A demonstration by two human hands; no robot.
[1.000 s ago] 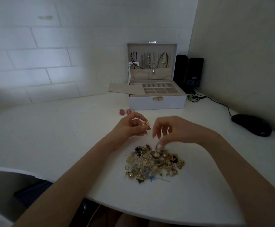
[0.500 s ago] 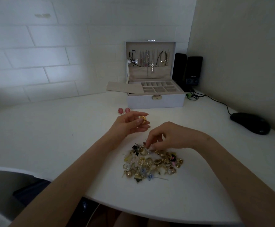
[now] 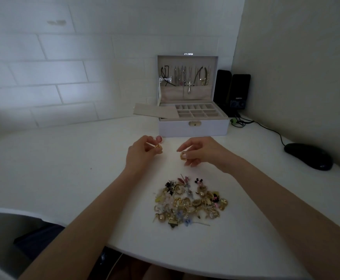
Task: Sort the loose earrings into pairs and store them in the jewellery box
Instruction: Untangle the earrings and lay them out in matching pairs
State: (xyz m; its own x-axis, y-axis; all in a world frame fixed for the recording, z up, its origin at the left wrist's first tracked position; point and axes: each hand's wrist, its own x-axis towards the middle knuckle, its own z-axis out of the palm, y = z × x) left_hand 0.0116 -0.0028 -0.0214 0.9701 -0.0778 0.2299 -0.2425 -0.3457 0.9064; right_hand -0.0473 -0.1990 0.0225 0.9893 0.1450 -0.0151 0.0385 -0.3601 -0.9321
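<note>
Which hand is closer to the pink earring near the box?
The left hand. Holding one gold earring, it sits right beside the pink earring. The right hand, holding another gold earring, is farther off to the right.

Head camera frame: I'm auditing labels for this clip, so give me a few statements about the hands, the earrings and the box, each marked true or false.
1. The lid of the jewellery box stands open. True.
2. The left hand pinches a gold earring. True.
3. The right hand is empty. False: it holds a second gold earring.
4. The pile of loose earrings lies inside the box. False: it lies on the table, nearer the person than both hands.
5. A black mouse lies on the table to the right. True.
</note>
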